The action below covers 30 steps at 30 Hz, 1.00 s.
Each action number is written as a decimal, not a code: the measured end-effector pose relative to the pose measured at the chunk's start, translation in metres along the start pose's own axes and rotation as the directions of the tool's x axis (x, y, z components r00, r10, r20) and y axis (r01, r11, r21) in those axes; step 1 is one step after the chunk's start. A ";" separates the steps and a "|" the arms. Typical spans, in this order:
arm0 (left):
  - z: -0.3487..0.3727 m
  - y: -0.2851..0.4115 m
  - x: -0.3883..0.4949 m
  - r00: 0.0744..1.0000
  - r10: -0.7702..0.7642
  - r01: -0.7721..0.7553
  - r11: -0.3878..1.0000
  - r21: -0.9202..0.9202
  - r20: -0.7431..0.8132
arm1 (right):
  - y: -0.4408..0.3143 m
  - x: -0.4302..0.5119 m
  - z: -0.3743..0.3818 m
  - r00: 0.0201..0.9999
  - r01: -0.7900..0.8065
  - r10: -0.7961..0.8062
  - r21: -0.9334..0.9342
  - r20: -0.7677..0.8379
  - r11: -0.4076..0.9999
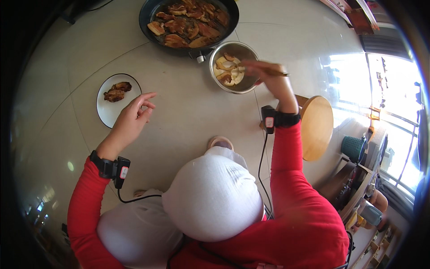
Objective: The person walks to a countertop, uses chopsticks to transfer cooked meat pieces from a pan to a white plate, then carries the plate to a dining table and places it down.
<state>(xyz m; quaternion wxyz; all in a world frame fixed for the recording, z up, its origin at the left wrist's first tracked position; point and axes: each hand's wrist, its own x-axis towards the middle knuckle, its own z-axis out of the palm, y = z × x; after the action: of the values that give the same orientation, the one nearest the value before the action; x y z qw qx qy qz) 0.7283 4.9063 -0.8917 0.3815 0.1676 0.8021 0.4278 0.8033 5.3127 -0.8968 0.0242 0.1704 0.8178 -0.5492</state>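
My right hand [265, 75], blurred, is closed on chopsticks [273, 70] over the right side of a metal bowl [251, 53]. Pale and brown-edged slices of food [224, 69] lie inside that bowl. Beyond it, a black electric frying pan [146, 25] holds many browned meat slices [178, 25]. My left hand [139, 107] is empty, its fingers loosely bent and apart, beside the right edge of a dark-rimmed white plate [105, 112]. Browned pieces of meat [117, 92] rest on the plate.
Pan, bowl and plate stand on a tiled floor [181, 111]. A round wooden stool [317, 127] is right of my right forearm. Farther right are a teal basket [352, 148], shelving and another person's bare limb [379, 200]. Black cables run from both my wrist devices.
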 end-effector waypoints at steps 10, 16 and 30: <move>0.001 -0.001 0.001 1.000 0.028 -0.028 0.999 0.021 -0.008 | 0.090 -0.003 0.028 0.988 -0.123 0.136 0.169 -0.067 0.978; -0.003 0.004 -0.001 1.000 -0.013 0.012 1.000 0.011 0.026 | 0.118 -0.009 0.031 0.929 -0.084 0.281 0.602 -0.241 0.794; -0.002 0.008 -0.001 1.000 0.006 -0.007 1.000 0.022 0.029 | 0.084 -0.012 0.049 0.987 -0.077 0.094 0.136 -0.127 0.988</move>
<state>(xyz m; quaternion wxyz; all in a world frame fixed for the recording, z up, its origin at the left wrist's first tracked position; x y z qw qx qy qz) 0.7264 4.9095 -0.8838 0.3896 0.1805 0.8007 0.4177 0.8328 5.2938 -0.9884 -0.0179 0.2429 0.7717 -0.5875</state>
